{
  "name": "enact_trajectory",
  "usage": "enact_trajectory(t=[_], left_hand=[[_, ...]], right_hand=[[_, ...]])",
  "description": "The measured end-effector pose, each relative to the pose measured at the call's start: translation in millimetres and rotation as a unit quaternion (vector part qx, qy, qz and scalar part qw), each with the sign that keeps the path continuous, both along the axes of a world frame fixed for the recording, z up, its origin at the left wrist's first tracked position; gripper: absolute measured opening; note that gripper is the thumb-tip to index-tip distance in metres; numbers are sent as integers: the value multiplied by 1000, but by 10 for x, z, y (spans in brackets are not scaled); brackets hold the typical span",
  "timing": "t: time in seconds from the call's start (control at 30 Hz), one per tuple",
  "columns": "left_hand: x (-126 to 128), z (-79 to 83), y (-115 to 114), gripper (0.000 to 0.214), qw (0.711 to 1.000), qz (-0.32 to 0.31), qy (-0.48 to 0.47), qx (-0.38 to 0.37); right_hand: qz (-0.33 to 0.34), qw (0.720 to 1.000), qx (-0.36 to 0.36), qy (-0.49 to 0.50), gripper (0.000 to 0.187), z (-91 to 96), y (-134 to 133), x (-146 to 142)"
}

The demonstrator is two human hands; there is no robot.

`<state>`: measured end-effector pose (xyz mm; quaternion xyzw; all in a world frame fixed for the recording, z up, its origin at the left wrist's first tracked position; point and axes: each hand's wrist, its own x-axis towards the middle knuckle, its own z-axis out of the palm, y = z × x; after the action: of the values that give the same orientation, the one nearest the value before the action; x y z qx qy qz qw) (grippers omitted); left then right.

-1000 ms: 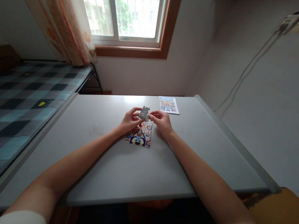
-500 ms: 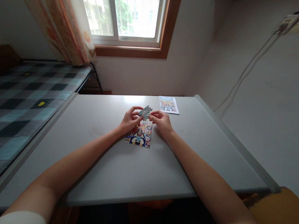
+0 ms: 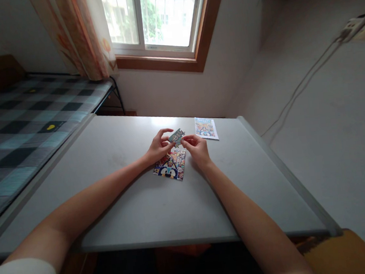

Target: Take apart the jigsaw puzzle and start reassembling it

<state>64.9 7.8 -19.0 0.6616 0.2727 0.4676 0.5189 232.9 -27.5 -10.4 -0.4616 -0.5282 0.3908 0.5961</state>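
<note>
Between my two hands is a small joined section of jigsaw puzzle [image 3: 176, 136], greenish with pale lettering and a knobbed edge. My left hand [image 3: 158, 148] is closed on its left side, thumb in front and fingers behind. At its right end, the thumb and fingertips of my right hand [image 3: 197, 147] pinch it; whether they also hold a separate loose piece is too small to tell. Just below, a larger assembled part of the puzzle [image 3: 170, 167] lies flat on the table, showing a blue cartoon dog's face among many small figures. My left hand covers its upper left.
A printed picture sheet [image 3: 206, 128] with the same dog design lies at the back right of the grey-white table [image 3: 138, 210]. A bed [image 3: 38, 112] with a checked cover borders the left side. Cables [image 3: 300, 87] hang along the right wall.
The held puzzle section has tilted slightly between my fingers, so its lettering shows a little differently. Both hands have barely moved, and the pieces on the table lie as before.
</note>
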Motion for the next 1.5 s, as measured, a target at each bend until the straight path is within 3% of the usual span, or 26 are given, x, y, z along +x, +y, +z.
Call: enact_trajectory(t=[0.2, 0.37, 0.47, 0.6, 0.77, 0.9, 1.27, 1.5], left_hand=[[-15, 30, 6, 54, 999, -17, -17, -35], [17, -13, -10, 43, 998, 20, 36, 54], [27, -26, -18, 42, 993, 42, 59, 92], [5, -29, 17, 52, 998, 12, 43, 54], [-7, -12, 28, 37, 998, -36, 35, 32], [-1, 3, -10, 38, 998, -55, 27, 20], [11, 19, -40, 35, 998, -40, 32, 27], [14, -6, -42, 34, 997, -46, 50, 45]], right_hand=[[-15, 1000, 3, -10, 28, 10, -16, -15], [-16, 995, -89, 40, 32, -14, -2, 16], [-19, 992, -105, 64, 32, -22, 6, 32], [-9, 995, -81, 53, 32, 16, -10, 23], [-2, 998, -59, 18, 31, 72, -35, 9], [15, 996, -88, 21, 31, 40, -18, 28], [7, 985, -133, 110, 31, 7, -2, 21], [17, 992, -104, 68, 30, 22, 11, 60]])
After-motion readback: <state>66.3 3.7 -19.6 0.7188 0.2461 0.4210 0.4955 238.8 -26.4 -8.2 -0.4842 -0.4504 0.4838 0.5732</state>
